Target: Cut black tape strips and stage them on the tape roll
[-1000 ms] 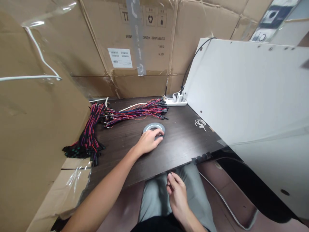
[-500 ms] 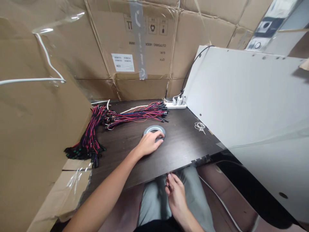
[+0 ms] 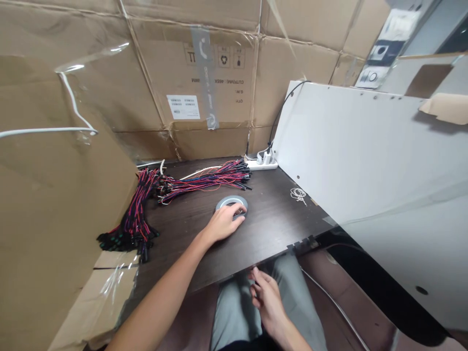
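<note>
My left hand [image 3: 225,222] lies over a grey roll of tape [image 3: 221,202] that rests flat on the dark tabletop. Its fingers curl across the ring and the thumb sits at the near right side. Down at the table's front edge is my right hand [image 3: 266,294], above my lap. Thumb and fingers there are pinched together at the edge, and whatever may be between them is too small to make out. Small dark strips [image 3: 302,243] stick to the front edge, right of that hand.
Bundles of red, black and blue wires [image 3: 204,181] lie at the back and left [image 3: 137,209]. A white power strip [image 3: 261,165] stands at the back, a coiled white cord [image 3: 298,195] at the right. Cardboard [image 3: 153,78] and a white panel [image 3: 358,161] wall the table in.
The camera view has shifted slightly, so the scene sits a little lower and further left. Both hands keep nearly the same places, the left on the tape roll and the right at the edge.
</note>
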Motion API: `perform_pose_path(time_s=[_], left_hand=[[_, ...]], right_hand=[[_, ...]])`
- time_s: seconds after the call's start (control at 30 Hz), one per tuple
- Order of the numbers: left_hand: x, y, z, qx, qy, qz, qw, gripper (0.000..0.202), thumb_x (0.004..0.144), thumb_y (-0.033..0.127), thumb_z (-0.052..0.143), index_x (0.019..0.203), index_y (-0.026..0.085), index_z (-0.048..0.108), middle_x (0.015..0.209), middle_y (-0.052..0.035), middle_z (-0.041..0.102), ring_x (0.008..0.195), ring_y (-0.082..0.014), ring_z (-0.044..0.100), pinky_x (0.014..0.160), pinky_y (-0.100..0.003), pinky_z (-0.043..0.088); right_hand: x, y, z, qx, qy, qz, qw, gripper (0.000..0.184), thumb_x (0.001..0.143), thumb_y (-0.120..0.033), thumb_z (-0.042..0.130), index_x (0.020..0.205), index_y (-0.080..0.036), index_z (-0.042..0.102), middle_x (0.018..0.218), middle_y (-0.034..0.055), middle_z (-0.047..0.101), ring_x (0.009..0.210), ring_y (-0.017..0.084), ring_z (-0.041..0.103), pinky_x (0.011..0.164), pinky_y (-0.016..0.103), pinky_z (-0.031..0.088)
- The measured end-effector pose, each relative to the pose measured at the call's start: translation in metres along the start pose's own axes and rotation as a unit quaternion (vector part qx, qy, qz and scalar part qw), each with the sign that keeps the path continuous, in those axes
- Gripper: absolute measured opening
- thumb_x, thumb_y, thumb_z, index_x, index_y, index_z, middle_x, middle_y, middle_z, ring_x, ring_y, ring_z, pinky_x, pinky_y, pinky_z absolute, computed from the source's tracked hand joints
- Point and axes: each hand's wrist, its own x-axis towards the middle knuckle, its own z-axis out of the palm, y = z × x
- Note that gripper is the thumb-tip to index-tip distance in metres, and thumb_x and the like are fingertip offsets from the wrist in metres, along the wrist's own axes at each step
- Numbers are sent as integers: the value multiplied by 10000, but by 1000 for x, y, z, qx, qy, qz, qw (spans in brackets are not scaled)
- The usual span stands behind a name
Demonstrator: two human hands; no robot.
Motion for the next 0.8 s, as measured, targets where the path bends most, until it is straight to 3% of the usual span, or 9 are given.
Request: perform_pose_path(time_s=[0.1, 0.17, 0.2, 0.3, 0.37, 0.43, 0.6, 0.73, 0.8], left_hand=[[-3, 5, -4, -105, -17, -3, 994, 332, 720, 207, 606, 1049, 188, 570, 992, -41, 643, 903, -181, 615, 864, -341, 491], [-5, 10, -6, -235, -49, -15, 971, 497, 660, 142, 621, 1138, 199, 498, 1071, -50, 594, 895, -163, 611, 861, -335, 495], [-6, 12, -7, -304, -64, -21, 950, 559, 645, 121, 625, 1171, 209, 458, 1111, -56, 559, 897, -156, 609, 857, -333, 496], [-7, 18, -4, -445, -82, -34, 891, 640, 626, 105, 675, 1190, 240, 402, 1157, -59, 459, 925, -148, 602, 864, -330, 487], [-6, 20, 0, -480, -77, -36, 873, 656, 616, 110, 718, 1181, 247, 414, 1125, -48, 446, 938, -149, 591, 866, -320, 473], [-5, 20, 3, -496, -64, -34, 865, 660, 613, 124, 746, 1178, 249, 428, 1103, -43, 453, 943, -147, 576, 855, -304, 461], [-4, 18, 6, -479, -36, -33, 876, 668, 620, 164, 760, 1196, 238, 431, 1116, -57, 478, 966, -154, 562, 846, -289, 461], [-6, 19, 4, -369, -34, -12, 929, 559, 719, 204, 682, 1220, 193, 434, 1041, -64, 599, 964, -166, 592, 897, -312, 452], [-7, 19, 5, -293, -23, -6, 956, 479, 778, 224, 621, 1225, 180, 456, 938, -47, 652, 890, -162, 620, 883, -317, 463]], right_hand=[[-13, -4, -5, -86, -12, -25, 996, 572, 617, -658, 717, 651, -100, 592, 528, -13, 476, 414, 43, 350, 389, 165, 151], [-24, -22, -2, -165, -19, -169, 972, 511, 719, -583, 671, 540, -126, 526, 465, -24, 417, 414, 58, 343, 403, 191, 226], [-29, -36, 2, -200, -22, -278, 939, 460, 775, -504, 647, 532, -136, 517, 481, -14, 438, 439, 72, 377, 429, 204, 285], [-30, -87, 23, -280, -19, -556, 782, 185, 856, -277, 574, 745, -150, 649, 682, 45, 597, 613, 138, 547, 554, 247, 438], [-18, -115, 39, -316, 2, -635, 705, 161, 875, -201, 543, 957, -153, 673, 829, 73, 628, 673, 140, 579, 592, 253, 474], [0, -129, 52, -363, 9, -660, 657, 234, 889, -189, 525, 1077, -152, 659, 970, 108, 626, 775, 157, 613, 652, 268, 506], [28, -130, 62, -390, 32, -678, 622, 205, 914, -184, 489, 980, -160, 682, 941, 102, 635, 838, 172, 619, 745, 304, 516], [31, -135, 61, -374, 26, -666, 645, 132, 886, -143, 522, 824, -157, 638, 814, 56, 619, 719, 139, 591, 635, 254, 491], [34, -137, 60, -377, 11, -673, 637, 132, 881, -121, 513, 790, -159, 602, 781, 45, 604, 710, 138, 580, 626, 251, 484]])
